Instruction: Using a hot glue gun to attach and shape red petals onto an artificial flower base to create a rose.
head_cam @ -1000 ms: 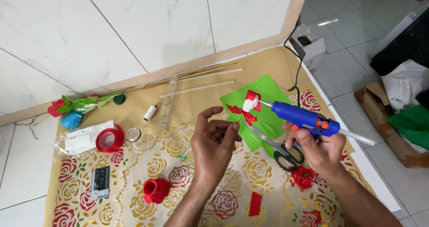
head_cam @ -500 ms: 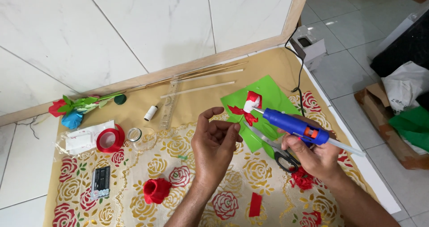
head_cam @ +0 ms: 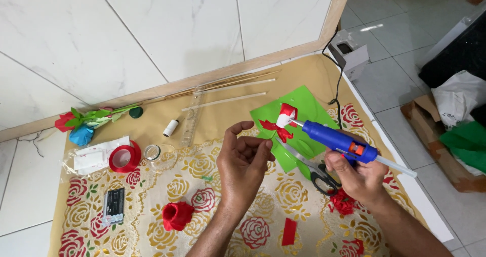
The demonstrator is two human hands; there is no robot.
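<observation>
1. Right hand (head_cam: 357, 173) grips a blue plastic glue gun (head_cam: 336, 139), nozzle against a red-and-white paper piece (head_cam: 283, 117).
2. Left hand (head_cam: 243, 163) pinches that piece's thin stem, over a green paper sheet (head_cam: 304, 110).
3. Steel scissors (head_cam: 309, 168) lie between the hands.

The blue glue gun (head_cam: 336, 139) in the right hand (head_cam: 357, 173) has drawn in toward the body and to the left: a second ago its body lay farther out over the right edge of the green sheet (head_cam: 298, 120), and now it sits lower and closer to the left hand (head_cam: 243, 163). Its nozzle has tipped up more steeply, so the tip now meets the small white and red piece (head_cam: 284, 117) just beyond the left fingertips (head_cam: 266, 144). The right hand has slid with it, covering more of the scissors (head_cam: 309, 166) handle beneath the grip. The left hand has barely shifted.
</observation>
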